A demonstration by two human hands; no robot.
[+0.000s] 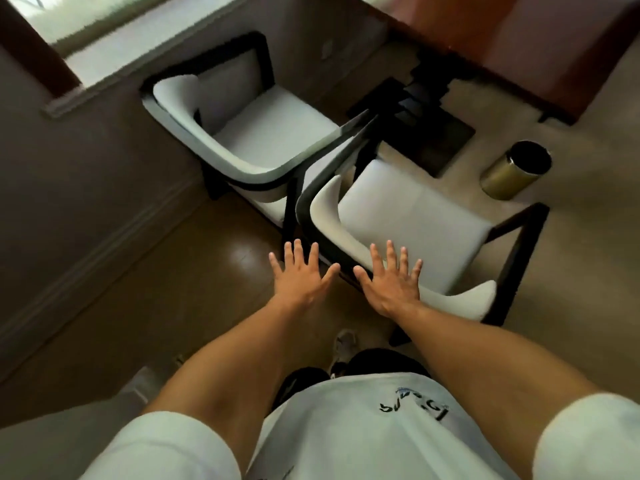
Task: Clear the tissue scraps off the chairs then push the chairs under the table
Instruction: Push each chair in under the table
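Two curved white-cushioned chairs (398,209), dark frames, left hand (300,280) and right hand (391,282) spread flat

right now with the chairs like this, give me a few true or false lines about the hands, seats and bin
1. Both hands are open with the fingers spread. True: the left hand and right hand hold nothing.
2. The right hand is over the backrest of the near chair. True.
3. A pile of tissue scraps lies on the seat of the far chair. False: no scraps show on either seat.
4. The gold bin stands to the left of both chairs. False: it is on the floor to the right of them.
5. Both chairs are pushed fully under the table. False: both seats are out in the open.
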